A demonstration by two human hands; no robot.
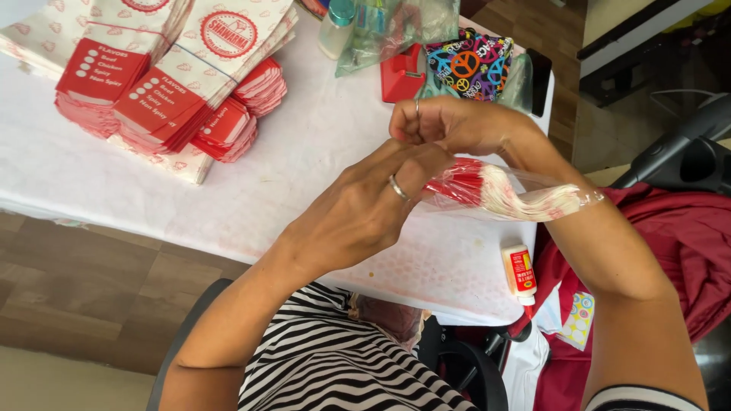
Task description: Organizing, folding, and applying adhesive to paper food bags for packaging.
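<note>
1. The step in hand is judged to be the closing or tying of a clear plastic bag (525,196) which is filled with a bundle of red-and-white paper pouches (487,190). The bag is held in the air above the surface (304,152), between both hands.

2. The left hand (365,209) is closed around the red end of the bag; its fingers (415,171) are curled over the plastic, and a ring is seen on one of them.

3. The right hand (449,123) is placed just above the left fingers, with its fingers (407,125) pinched together. It cannot be told for sure what is pinched there; probably the mouth of the bag or a thin band.

4. For the next move, a firm grip by the left fingers is probably needed, so that the bundle does not slip while the mouth is twisted or bound.

5. The bag looks long and narrow: red near the fingers, pale and slightly curved toward the right forearm, where the loose plastic is seen to shine.

6. Well apart from the fingers, to their upper left, stacks of the same pouches (167,84) are lying. A small glue bottle (519,270) stands below the bag, and a red tape dispenser (401,76) just above the right fingers.
</note>
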